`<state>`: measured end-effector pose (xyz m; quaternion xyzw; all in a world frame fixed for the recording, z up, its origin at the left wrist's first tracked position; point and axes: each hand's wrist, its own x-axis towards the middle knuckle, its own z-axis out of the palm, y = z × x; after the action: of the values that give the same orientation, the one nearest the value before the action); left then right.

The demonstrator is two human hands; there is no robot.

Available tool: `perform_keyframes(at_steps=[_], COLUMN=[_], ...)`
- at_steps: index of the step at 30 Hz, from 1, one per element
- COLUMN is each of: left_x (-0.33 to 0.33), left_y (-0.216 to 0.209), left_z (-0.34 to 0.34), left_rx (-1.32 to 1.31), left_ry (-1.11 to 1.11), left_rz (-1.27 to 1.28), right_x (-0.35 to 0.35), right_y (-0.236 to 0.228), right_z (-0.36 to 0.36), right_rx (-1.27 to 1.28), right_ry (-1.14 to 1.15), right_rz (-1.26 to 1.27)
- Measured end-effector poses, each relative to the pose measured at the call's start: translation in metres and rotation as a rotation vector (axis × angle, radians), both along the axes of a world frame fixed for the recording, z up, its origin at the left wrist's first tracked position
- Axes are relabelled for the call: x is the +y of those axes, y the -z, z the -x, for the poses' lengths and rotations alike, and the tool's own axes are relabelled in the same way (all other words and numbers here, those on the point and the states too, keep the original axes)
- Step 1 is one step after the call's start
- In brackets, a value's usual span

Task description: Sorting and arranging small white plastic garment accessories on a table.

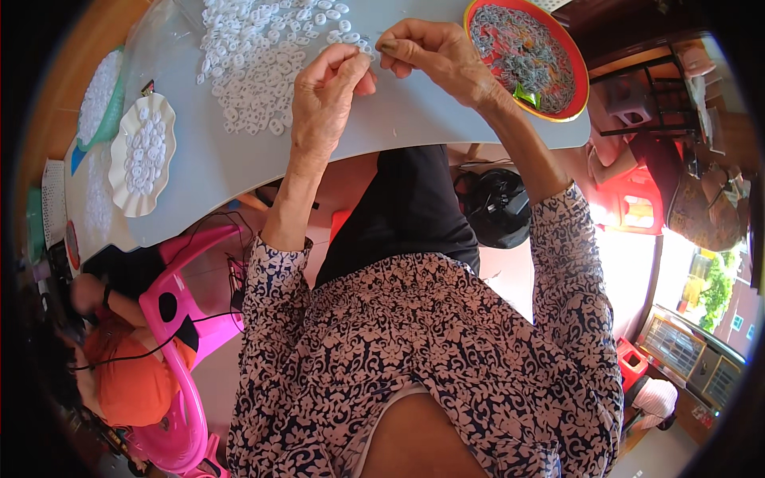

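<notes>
**Close work with very small parts**

The left hand (328, 95) and right hand (442, 57) are raised above the tabletop (390, 115), fingers curled and thumbs drawn in towards the forefingers. Their tips face each other, close together; whether each pinch is fully closed, or grips a tiny part, I cannot tell.

For neat work, keep 1 hand steady while the other makes the small adjustment, with wrists relaxed and tips in clear sight. A light pinch should suit such parts better than a hard squeeze, which could flick them away.

The loose white pieces (259, 89) spread just left of the left hand and beyond its fingertips. Right beside the right hand and wrist is a red bowl (586, 80) of tangled-looking grey bits (551, 52). A wavy-edged dish (122, 187), holding more white pieces, lies well left of both hands.
</notes>
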<state>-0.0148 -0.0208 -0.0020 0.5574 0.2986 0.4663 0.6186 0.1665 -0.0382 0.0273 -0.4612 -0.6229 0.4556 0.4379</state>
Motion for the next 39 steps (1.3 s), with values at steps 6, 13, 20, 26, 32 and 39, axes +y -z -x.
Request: perform_keyframes(at_steps=[6,13,20,26,32,39], left_x=[0.003,0.001,-0.005,-0.002,-0.005,-0.007], left_y=[-0.001,-0.001,-0.003,0.006,-0.005,0.0], left_z=[0.0,0.003,0.004,0.002,0.004,0.004], left_rx=[0.165,-0.006,0.056,0.02,0.08,0.06], left_ry=[0.028,-0.02,-0.056,-0.056,-0.058,-0.031], left_rz=[-0.076,-0.04,-0.041,-0.075,-0.078,-0.098], right_x=[0.003,0.005,0.005,0.0,0.006,-0.012], right_y=[0.004,-0.015,0.004,-0.005,0.002,0.019], right_z=[0.0,-0.01,-0.012,0.013,0.004,0.01], right_rx=[-0.044,-0.462,-0.911,-1.189,-1.123,-0.055], right_ry=[-0.023,0.125,-0.052,-0.062,0.025,0.179], right_rz=[-0.014,-0.098,-0.423,-0.471,-0.356,0.015])
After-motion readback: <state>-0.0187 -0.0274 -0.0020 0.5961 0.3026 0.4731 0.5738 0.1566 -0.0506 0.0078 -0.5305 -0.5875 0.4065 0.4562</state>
